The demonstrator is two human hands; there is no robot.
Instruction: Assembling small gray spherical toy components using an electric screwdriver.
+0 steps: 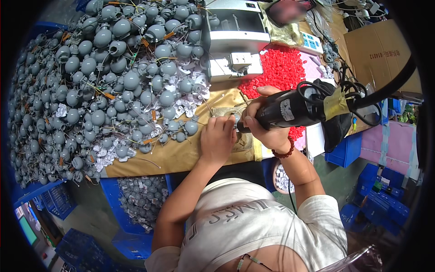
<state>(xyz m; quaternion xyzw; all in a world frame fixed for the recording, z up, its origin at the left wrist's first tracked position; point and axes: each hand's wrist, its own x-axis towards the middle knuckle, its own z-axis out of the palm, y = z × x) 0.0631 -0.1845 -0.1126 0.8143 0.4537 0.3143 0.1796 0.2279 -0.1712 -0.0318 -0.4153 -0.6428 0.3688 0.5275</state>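
A black electric screwdriver (pixel 287 109) lies almost level in my right hand (pixel 265 122), whose fingers wrap round its front end. The tool's tip points left, right beside the fingertips of my left hand (pixel 219 136). Those fingers are bent and pressed together over a small flat work block (pixel 244 141) on the brown-covered table. Whatever they grip is mostly hidden; a bit of grey shows by the fingertips. Left of this hand lie many grey ball-shaped housings (pixel 131 80) with thin wires and orange tabs.
Small red parts (pixel 278 68) are heaped beyond my right hand. A white machine (pixel 238 36) stands at the back, with a power strip (pixel 311 43) to its right. A thick black cable (pixel 387 86) trails from the screwdriver. Below the table edge, a blue bin (pixel 111 199) holds more grey parts.
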